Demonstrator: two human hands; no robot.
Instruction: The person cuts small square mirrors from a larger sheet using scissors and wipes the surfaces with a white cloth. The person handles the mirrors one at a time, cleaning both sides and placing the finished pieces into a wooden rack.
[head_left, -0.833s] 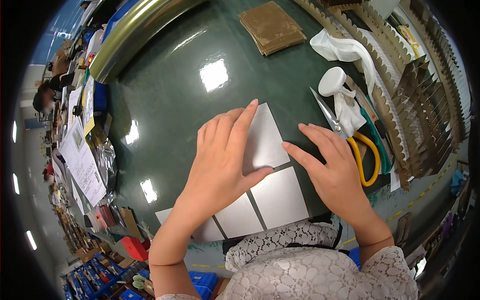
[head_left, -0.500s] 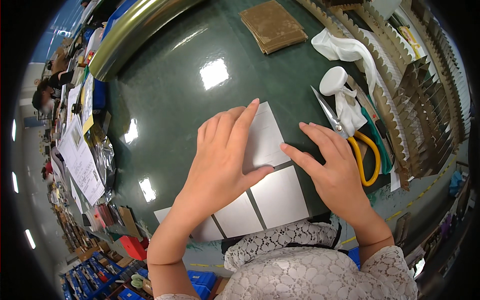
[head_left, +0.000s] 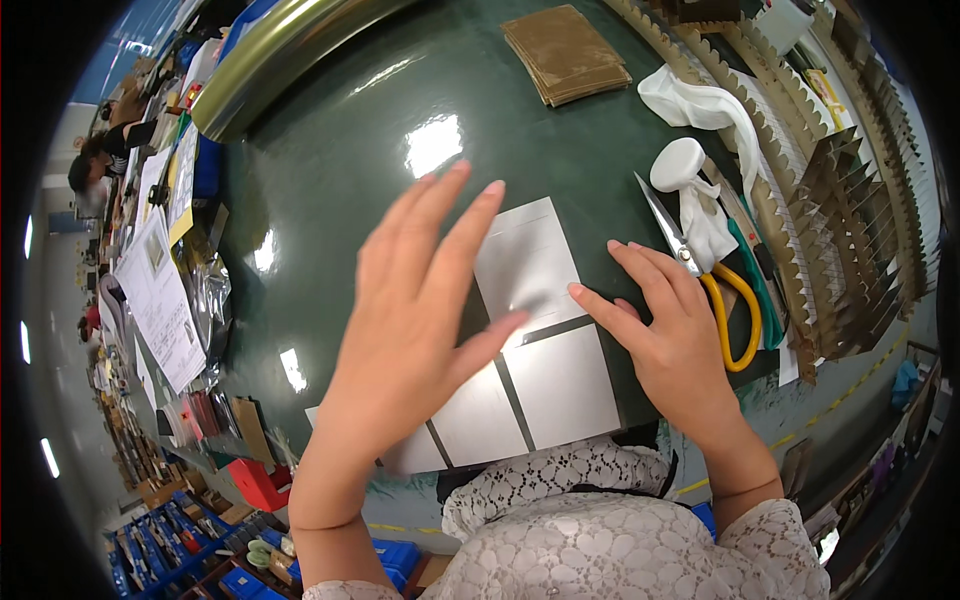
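Note:
A pale silvery rectangular sheet (head_left: 535, 250) lies flat on the dark green tabletop (head_left: 330, 210). My left hand (head_left: 415, 290) is raised over its left side, fingers spread and slightly blurred, with nothing in it. At the sheet's right edge rests my right hand (head_left: 670, 335), fingers apart, its index fingertip touching the edge or very close. Nearer to me, two similar sheets, one on the right (head_left: 562, 385) and one in the middle (head_left: 482, 420), lie side by side with narrow gaps. Another one, farther left, is partly covered by my left forearm.
Yellow-handled scissors (head_left: 733, 320) lie open right of my right hand, beside a white round-topped object (head_left: 678, 165) and white cloth (head_left: 700, 105). Saw-toothed strips (head_left: 850, 200) line the right side. A brown stack (head_left: 566, 50) and a golden roll (head_left: 270, 60) lie at the back.
My left hand has lifted off the far sheet and moved left, its fingers spreading wider. My right hand stays at the sheet's right edge. The view has shifted slightly.

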